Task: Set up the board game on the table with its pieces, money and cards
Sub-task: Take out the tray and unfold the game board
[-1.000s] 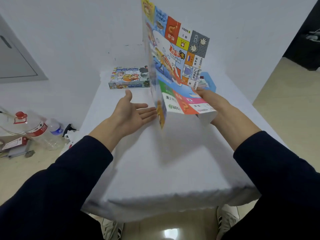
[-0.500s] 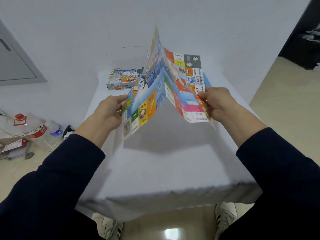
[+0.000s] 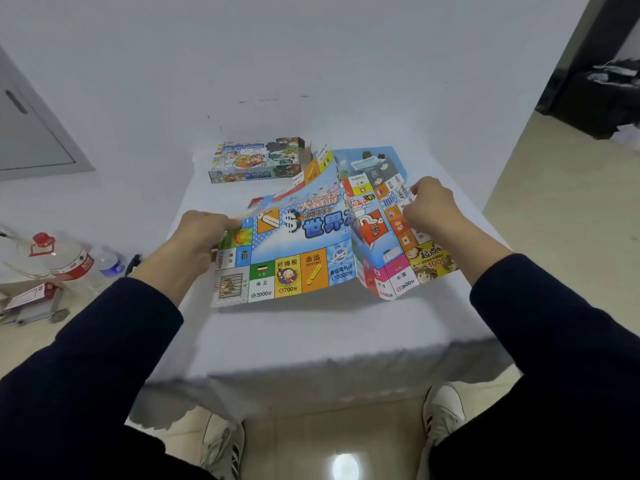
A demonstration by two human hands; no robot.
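Both hands, left (image 3: 204,233) and right (image 3: 429,206), pinch the colourful folded paper game board (image 3: 311,244) above the white-covered surface (image 3: 311,334). Its creased right panel (still raised) could spring back or tear if tugged, and spreading might nudge the cartoon-printed game box (image 3: 256,161).

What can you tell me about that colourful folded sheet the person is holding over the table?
The game board is a thin, glossy paper sheet printed with bright squares, Chinese text, prices and a blue centre with a dollar sign. It is partly unfolded, with creases raised and its right part folded up. The left hand grips its left edge, the right hand its right part. It lies low over the white table, near the game box.
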